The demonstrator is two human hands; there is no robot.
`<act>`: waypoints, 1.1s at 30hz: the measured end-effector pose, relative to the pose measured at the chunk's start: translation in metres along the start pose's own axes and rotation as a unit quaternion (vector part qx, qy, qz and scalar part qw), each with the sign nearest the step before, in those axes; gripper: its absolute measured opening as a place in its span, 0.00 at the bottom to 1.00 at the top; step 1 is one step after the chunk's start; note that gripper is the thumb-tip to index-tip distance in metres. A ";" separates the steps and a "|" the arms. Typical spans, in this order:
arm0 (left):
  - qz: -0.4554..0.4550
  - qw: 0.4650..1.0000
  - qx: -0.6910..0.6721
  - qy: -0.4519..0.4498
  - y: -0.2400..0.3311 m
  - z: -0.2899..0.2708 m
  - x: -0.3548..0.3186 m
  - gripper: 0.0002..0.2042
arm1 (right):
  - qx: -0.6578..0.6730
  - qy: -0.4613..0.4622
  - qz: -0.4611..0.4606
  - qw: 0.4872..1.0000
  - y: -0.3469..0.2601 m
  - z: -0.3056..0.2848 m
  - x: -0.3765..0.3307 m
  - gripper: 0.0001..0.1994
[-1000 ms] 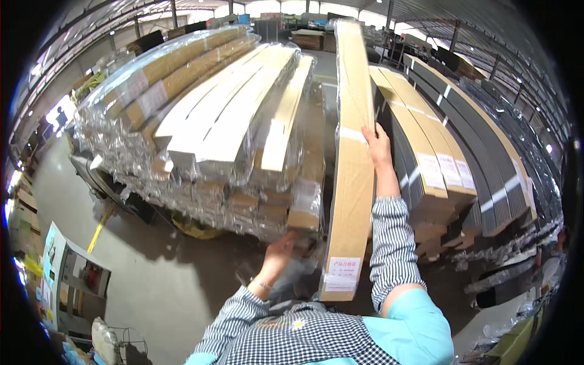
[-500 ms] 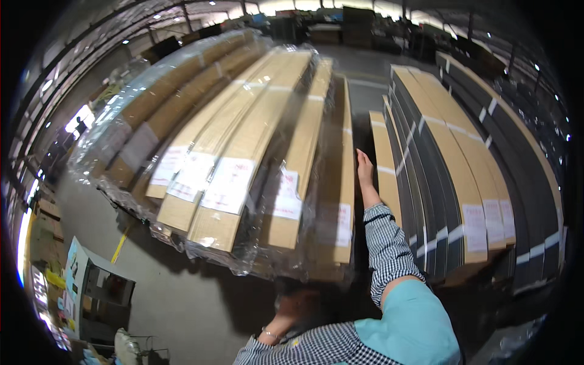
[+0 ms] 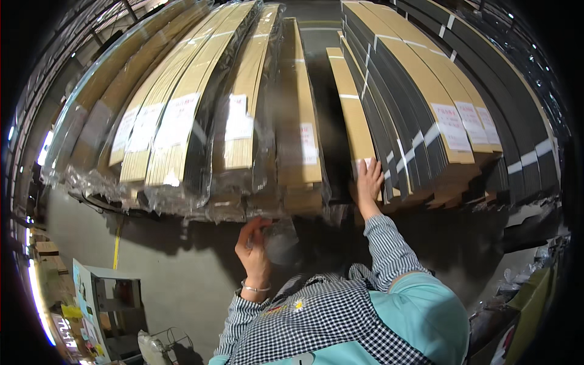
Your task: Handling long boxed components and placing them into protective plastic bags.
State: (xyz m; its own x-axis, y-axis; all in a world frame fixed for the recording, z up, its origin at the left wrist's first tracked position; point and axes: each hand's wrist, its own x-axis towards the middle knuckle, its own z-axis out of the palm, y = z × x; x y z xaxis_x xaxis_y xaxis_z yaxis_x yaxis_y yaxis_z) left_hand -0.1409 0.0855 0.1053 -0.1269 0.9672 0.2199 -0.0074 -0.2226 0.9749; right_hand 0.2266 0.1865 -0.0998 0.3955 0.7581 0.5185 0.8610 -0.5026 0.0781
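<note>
My right hand (image 3: 368,182) lies with its fingers stretched out on the near end of a narrow brown cardboard stack (image 3: 348,109), over a white label there. Lower and to the left, my left hand (image 3: 252,250) is raised with its fingers curled, pinching a flap of clear plastic film (image 3: 282,241). That film hangs just below the near ends of the film-wrapped cardboard stacks. Closest above the left hand is a wrapped stack (image 3: 243,152) with a white label. Another labelled stack (image 3: 302,109) stands between the two hands, beside a dark gap.
Strapped stacks with dark sides (image 3: 420,79) fill the right side. More wrapped long stacks (image 3: 176,121) stand at the left. A light-blue cabinet (image 3: 91,304) is at the lower left, near a yellow floor line (image 3: 117,243). A greenish box (image 3: 532,298) sits at the lower right.
My view has tilted down and nearer the stacks. My right hand has come back from the gap onto the narrow stack's near end. My left hand, blurred before, now shows raised with film.
</note>
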 end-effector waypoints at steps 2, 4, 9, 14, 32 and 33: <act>-0.018 0.999 -0.031 -0.019 0.011 -0.007 -0.016 0.12 | 0.058 -0.088 0.042 0.994 -0.023 -0.030 -0.001 0.33; 0.024 0.994 -0.100 -0.030 0.019 -0.009 -0.034 0.16 | 0.096 -0.208 0.063 0.971 -0.022 -0.067 -0.001 0.37; 0.013 0.991 -0.133 -0.023 0.043 -0.038 -0.074 0.19 | 0.156 -0.190 0.034 0.969 0.013 -0.191 -0.097 0.32; 0.030 0.982 -0.176 -0.062 0.048 -0.038 -0.100 0.19 | 0.746 -0.301 -0.019 0.593 0.001 -0.284 -0.151 0.18; -0.234 0.901 -0.327 -0.159 0.044 0.011 -0.159 0.12 | 0.900 -0.396 0.127 0.130 0.032 -0.361 -0.208 0.13; -0.250 0.862 -0.378 -0.228 0.034 0.011 -0.162 0.13 | 0.896 -0.409 0.104 0.138 0.045 -0.359 -0.209 0.13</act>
State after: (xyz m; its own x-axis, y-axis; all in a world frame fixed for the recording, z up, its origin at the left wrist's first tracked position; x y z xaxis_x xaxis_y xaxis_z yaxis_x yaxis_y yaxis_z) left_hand -0.1095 -0.0772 0.1033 0.4813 0.8744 -0.0621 -0.6142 0.3869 0.6878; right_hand 0.0683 -0.1438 0.1011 -0.2558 0.9665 0.0226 -0.7890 -0.1952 -0.5825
